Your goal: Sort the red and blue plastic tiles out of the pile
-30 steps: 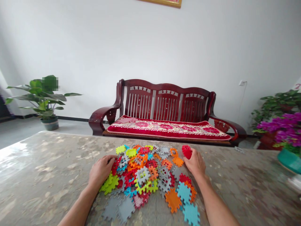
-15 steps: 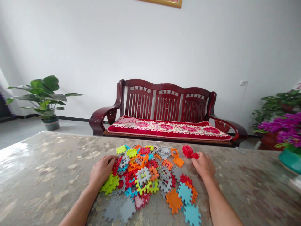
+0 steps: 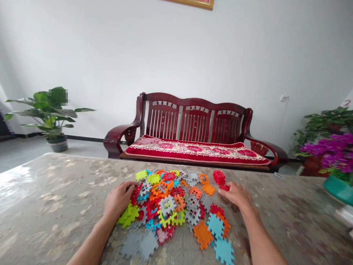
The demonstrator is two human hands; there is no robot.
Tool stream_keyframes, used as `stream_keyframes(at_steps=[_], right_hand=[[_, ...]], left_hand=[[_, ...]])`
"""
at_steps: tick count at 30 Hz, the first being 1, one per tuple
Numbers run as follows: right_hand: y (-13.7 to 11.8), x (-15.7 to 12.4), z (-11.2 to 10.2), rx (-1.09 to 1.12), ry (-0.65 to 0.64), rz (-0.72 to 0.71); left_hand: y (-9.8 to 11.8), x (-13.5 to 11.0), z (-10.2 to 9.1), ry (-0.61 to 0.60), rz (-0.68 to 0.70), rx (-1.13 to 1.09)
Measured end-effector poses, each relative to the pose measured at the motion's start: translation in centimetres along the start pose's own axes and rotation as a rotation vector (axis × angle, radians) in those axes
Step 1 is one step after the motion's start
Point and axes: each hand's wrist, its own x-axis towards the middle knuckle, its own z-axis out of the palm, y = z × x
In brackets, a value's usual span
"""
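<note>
A heap of toothed plastic building tiles (image 3: 167, 206) in red, orange, grey, lime and blue is spread before me on the table. At its left edge rests my left hand (image 3: 119, 197), fingers loosely bent and a gap beside the thumb, against a red tile (image 3: 135, 194). My right hand (image 3: 237, 194), to the right of the heap, pinches a small red piece (image 3: 224, 187) between thumb and fingers; its exact shape is partly hidden. Just beyond that piece stands a round red toothed block (image 3: 219, 177).
The table (image 3: 55, 206) has a patterned, glossy cover. A small grey piece (image 3: 280, 176) lies far right. Purple flowers in a teal pot (image 3: 338, 189) stand at the right edge. Behind the table are a wooden bench (image 3: 193, 117) and a potted plant (image 3: 56, 144).
My right hand has turned and lowered slightly, bringing the small red piece a little toward me and left. My left hand stays by the heap. The view has shifted slightly.
</note>
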Motion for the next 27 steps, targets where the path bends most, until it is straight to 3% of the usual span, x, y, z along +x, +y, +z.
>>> stream_keyframes(at_steps=[4,7,10,13,19,27], right_hand=[[-0.2,0.4,0.7,0.120,0.113,0.007],[-1.0,1.3,1.4,0.233,0.286,-0.097],[-2.1,2.9,1.9,0.325,0.346,-0.209],[-3.2,4.5,1.9,0.287,0.290,-0.260],[-4.9,5.6,1.7,0.073,0.039,-0.275],[-5.2,4.6,2.2,-0.038,0.098,-0.210]], left_hand=[[0.0,0.0,0.0,0.002,0.009,-0.008],[0.1,-0.1,-0.1,-0.010,0.004,0.001],[0.3,-0.1,-0.2,-0.009,-0.006,0.013],[0.4,-0.2,-0.3,-0.017,-0.017,0.011],[0.5,-0.3,-0.4,-0.027,-0.023,0.000],[0.4,-0.3,-0.3,-0.023,-0.027,-0.023]])
